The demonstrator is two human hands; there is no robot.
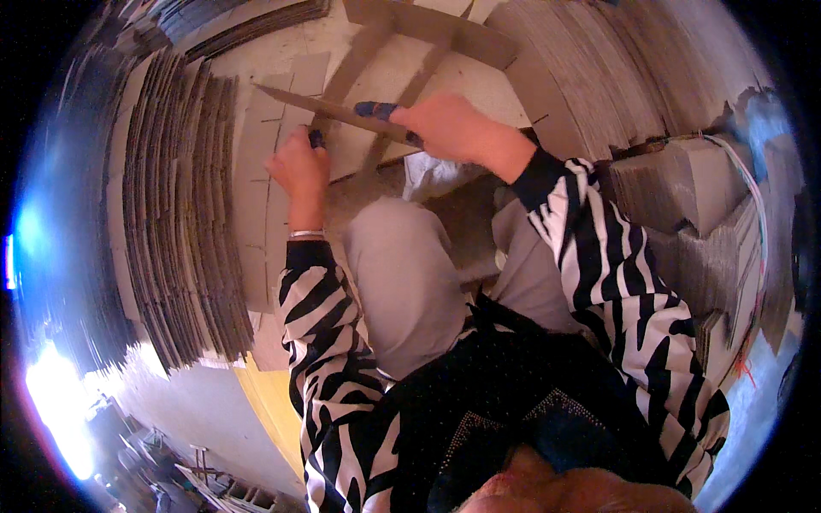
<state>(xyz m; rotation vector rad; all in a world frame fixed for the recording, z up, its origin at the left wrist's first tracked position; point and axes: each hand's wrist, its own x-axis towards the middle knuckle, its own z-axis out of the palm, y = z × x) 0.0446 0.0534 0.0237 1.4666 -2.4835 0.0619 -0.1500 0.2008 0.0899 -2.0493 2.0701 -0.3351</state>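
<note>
My right hand (462,128), with dark coverings on its fingertips, grips a long cardboard strip (342,113) edge-up. The strip slants toward the far left, where its narrow end stands free. Left of it, my left hand (301,171) is curled, with dark covering on a fingertip; what its fingers hold, if anything, is hidden. Beneath and beside that hand lie flat cardboard pieces with slots (261,184) cut into their edges. Just beyond both hands, upright cardboard strips (410,73) cross one another and form a partly joined divider.
A tall row of stacked cardboard (180,205) stands at the left. More cardboard stacks (590,73) rise at the far right, and bundled ones (658,184) sit beside my right arm. White crumpled material (432,173) lies near my knees. A yellow panel (269,410) is low at the left.
</note>
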